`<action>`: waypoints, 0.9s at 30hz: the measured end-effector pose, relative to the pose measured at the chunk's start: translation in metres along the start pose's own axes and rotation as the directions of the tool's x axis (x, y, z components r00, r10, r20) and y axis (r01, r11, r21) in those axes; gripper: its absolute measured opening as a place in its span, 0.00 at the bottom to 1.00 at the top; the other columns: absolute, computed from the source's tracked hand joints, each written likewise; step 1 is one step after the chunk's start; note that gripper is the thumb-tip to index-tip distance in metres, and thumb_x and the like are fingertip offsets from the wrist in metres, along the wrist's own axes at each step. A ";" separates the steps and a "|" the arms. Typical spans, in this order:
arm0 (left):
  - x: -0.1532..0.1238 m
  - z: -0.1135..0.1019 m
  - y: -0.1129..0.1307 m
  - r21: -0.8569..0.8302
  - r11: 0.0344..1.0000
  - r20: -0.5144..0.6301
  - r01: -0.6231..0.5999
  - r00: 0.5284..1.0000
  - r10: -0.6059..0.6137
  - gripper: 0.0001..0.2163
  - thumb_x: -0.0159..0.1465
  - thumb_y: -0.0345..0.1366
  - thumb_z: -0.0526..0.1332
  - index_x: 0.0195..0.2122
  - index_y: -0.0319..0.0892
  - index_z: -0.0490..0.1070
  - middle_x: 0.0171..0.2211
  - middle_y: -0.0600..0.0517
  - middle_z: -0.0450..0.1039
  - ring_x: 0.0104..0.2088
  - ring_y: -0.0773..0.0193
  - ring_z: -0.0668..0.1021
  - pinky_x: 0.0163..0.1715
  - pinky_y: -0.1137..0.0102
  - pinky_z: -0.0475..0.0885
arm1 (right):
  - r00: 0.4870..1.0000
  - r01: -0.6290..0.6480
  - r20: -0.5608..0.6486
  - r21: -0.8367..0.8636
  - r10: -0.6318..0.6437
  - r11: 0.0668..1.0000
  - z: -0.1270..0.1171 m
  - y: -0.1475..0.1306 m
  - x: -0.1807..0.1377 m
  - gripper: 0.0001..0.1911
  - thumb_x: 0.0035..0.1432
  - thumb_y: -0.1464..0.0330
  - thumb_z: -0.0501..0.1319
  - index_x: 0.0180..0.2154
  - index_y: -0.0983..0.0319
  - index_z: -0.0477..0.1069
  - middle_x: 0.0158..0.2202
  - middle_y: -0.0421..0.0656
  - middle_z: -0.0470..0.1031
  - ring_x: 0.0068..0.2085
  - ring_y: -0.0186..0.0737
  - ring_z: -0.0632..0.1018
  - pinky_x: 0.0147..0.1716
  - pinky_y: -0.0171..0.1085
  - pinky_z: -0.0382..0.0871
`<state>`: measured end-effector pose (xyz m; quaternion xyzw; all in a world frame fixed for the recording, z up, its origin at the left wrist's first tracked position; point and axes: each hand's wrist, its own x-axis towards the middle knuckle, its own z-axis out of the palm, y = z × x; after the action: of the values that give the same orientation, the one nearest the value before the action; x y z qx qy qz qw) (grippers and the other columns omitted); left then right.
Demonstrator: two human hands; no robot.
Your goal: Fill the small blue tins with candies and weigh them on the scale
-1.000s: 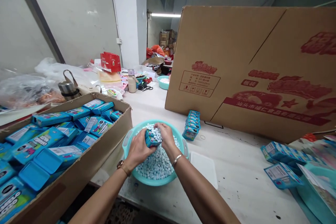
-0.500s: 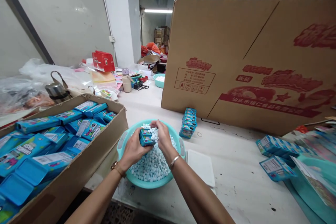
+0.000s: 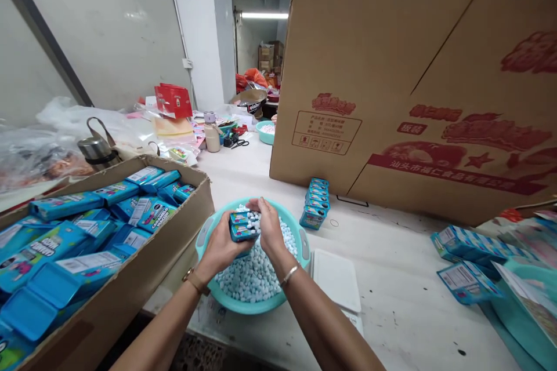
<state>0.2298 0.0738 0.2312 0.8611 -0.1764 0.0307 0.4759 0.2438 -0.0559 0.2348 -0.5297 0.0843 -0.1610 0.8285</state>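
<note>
My left hand (image 3: pixel 223 240) is wrapped around a couple of small blue candy tins (image 3: pixel 242 233), held tilted above a turquoise basin (image 3: pixel 237 308). My right hand (image 3: pixel 270 225) is cupped against the tins' right side, fingers together and curved, with small pale blue candies (image 3: pixel 253 220) between its palm and the tins. More candies (image 3: pixel 255 281) fill the basin below both hands. The right fingertips are partly hidden, as are the tins' openings.
At left stands an open carton (image 3: pixel 130 266) of blue tins. A row of tins (image 3: pixel 315 204) stands right of the basin, near a white scale (image 3: pixel 337 281). A large cardboard box (image 3: pixel 369 69) blocks the back. More tins (image 3: pixel 472 249) and another turquoise basin (image 3: pixel 522 313) are far right.
Fewer candies lie heaped on top of the tins, and more of the tins' blue surface shows. Both hands have stayed nearly in place over the basin. The view has shifted slightly.
</note>
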 end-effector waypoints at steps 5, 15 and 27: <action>0.001 0.000 -0.004 0.036 0.999 0.004 -0.012 1.000 0.012 0.30 0.47 0.38 0.72 0.50 0.43 0.62 0.42 0.50 0.74 0.42 0.53 0.78 0.42 0.62 0.73 | 0.999 -0.015 0.031 -0.016 0.016 1.000 -0.003 0.000 -0.003 0.23 0.54 0.48 0.60 0.32 0.62 0.76 0.34 0.47 0.79 0.42 0.47 0.78 0.47 0.42 0.68; -0.009 -0.007 -0.007 -0.356 0.929 0.050 0.100 0.995 -0.088 0.36 0.45 0.34 0.73 0.54 0.44 0.59 0.48 0.47 0.72 0.48 0.51 0.77 0.51 0.56 0.72 | 0.998 -0.057 -0.009 -0.060 0.056 0.997 -0.039 -0.005 0.008 0.33 0.53 0.40 0.58 0.45 0.59 0.76 0.52 0.47 0.75 0.56 0.49 0.71 0.53 0.41 0.62; -0.024 0.000 -0.001 -0.592 0.766 0.173 0.248 0.968 -0.180 0.41 0.43 0.31 0.74 0.57 0.46 0.56 0.49 0.50 0.73 0.46 0.55 0.78 0.47 0.63 0.75 | 0.980 -0.062 0.184 -0.102 0.080 0.993 -0.015 -0.008 -0.016 0.30 0.60 0.42 0.52 0.43 0.58 0.77 0.47 0.46 0.78 0.51 0.49 0.74 0.51 0.43 0.65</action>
<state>0.2077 0.0811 0.2257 0.6764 -0.1024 -0.1279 0.7180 0.2226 -0.0664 0.2354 -0.5780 0.0322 -0.0762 0.8118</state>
